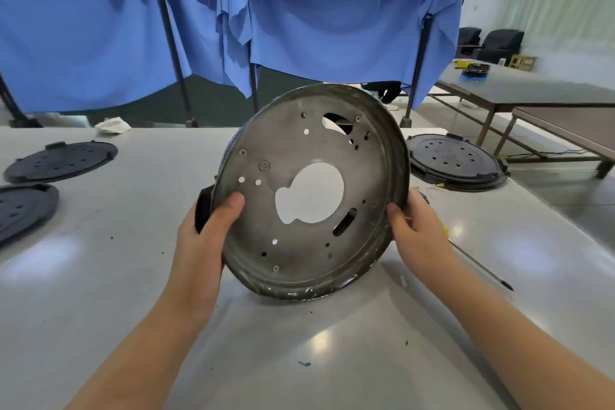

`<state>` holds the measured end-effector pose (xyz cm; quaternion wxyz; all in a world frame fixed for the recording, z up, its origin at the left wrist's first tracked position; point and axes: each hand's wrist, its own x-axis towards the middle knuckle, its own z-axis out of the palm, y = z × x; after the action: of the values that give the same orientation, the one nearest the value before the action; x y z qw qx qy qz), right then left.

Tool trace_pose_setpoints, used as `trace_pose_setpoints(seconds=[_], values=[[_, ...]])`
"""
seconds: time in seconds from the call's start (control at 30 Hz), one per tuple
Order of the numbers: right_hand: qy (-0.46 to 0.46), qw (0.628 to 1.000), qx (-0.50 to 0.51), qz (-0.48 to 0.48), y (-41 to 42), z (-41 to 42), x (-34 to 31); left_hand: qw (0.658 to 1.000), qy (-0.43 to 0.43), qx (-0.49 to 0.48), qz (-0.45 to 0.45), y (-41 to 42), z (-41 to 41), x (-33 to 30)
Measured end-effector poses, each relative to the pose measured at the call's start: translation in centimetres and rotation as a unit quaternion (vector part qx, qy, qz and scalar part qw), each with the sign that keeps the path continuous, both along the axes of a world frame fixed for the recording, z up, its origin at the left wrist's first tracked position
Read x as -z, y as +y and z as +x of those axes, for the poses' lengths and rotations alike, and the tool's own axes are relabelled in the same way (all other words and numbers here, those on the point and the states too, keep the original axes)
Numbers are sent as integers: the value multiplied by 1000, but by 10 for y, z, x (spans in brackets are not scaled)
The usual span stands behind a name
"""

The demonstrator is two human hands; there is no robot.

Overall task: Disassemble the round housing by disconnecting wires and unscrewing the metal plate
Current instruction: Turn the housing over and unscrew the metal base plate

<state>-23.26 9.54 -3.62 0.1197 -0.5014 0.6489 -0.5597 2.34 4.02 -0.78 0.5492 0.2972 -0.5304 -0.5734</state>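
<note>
Blue cloth point(299, 27) hangs across the back of the room, and in front of it runs a pale grey worktable point(100, 276) with black round covers lying flat at the left point(63, 160) and at the right point(457, 160), a crumpled white rag point(113, 126) near the far edge, and a screwdriver point(479, 265) just beside the person's right wrist. Up off the table, tilted on edge with its lower rim close to the surface, is the round housing point(309, 190), its dull metal plate point(266, 220) with screws and a big centre cut-out facing us. The left hand point(199, 243) grips the left rim, thumb pressed on the plate's face, while the right hand point(419, 236) curls round the right rim.
</note>
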Motion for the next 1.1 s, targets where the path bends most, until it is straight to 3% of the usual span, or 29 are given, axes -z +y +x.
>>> trace_pose_setpoints(seconds=[0.13,0.27,0.5,0.73,0.83,1.1], values=[[30,999,32,-24,4,-3,-1,998,20,45,40,-1,2,4],[42,996,62,-44,8,-8,-7,995,-40,51,71,-5,2,11],[-41,994,92,32,7,-21,-9,976,-107,84,169,-8,-8,20],[-50,991,87,88,10,-34,-12,926,-333,91,154,-15,-4,22],[-23,990,87,109,11,-38,-13,922,-321,103,191,-18,-5,25],[25,987,90,127,14,-35,-17,959,-177,76,207,-17,-5,23]])
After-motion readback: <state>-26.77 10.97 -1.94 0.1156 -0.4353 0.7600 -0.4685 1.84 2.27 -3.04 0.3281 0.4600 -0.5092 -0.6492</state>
